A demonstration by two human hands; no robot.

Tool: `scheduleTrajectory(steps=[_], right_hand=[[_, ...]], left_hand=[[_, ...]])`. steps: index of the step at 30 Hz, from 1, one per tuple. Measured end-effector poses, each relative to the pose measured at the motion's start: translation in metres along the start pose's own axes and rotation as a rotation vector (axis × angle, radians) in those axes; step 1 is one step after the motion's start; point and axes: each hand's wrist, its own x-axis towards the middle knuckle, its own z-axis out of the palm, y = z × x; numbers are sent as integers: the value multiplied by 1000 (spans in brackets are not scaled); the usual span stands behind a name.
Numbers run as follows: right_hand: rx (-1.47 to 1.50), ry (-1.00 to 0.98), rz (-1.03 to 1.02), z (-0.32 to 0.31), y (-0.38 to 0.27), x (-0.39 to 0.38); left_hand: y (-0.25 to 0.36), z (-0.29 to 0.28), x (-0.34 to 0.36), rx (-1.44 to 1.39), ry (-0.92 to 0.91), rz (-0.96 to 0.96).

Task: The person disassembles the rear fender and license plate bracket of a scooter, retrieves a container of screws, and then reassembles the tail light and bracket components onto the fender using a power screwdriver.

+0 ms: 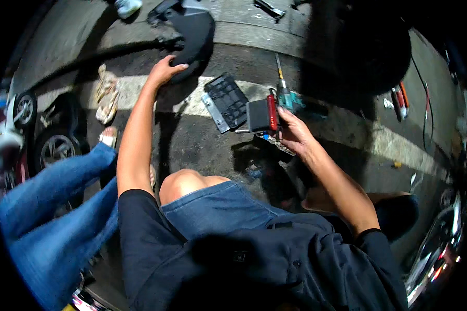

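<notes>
Shirt in the foreground, the left hand grasps a black fender ahead and the right hand a red-edged block beside the drill, fender and block apart, not joined.

Showing no legible lettering, numbers or signs on anything lying across the ground; bearing only a small square mark on the dark shirt, looking too tiny to read.

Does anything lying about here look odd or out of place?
The pale cloth lies crumpled on the ground, left of the left hand, looking dropped rather than folded. I can't make out any definite damage.
</notes>
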Motion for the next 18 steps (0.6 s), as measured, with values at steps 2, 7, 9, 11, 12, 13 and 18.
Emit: scheduleTrajectory(steps=[2, 7, 9, 11, 12, 13, 18], right_hand=[[-40, -3, 10, -13, -2, 7], [-12, 34, -63, -10, -10, -1], [-220, 108, -139, -21, -19, -10], [-287, 95, -151, -18, -22, -9], [-321, 56, -153, -20, -24, -7], [-327, 43, -157, -20, -25, -6], [-346, -9, -143, 22, -29, -21]], left_hand=[[-3, -1, 26, 80, -14, 37], [0, 8, 47, 64, 143, 23], [23, 24, 38, -55, 116, 46], [19, 16, 30, -125, 147, 44], [18, 11, 26, -122, 159, 44], [16, 4, 20, -250, 192, 57], [20, -28, -25, -885, 390, -26]])
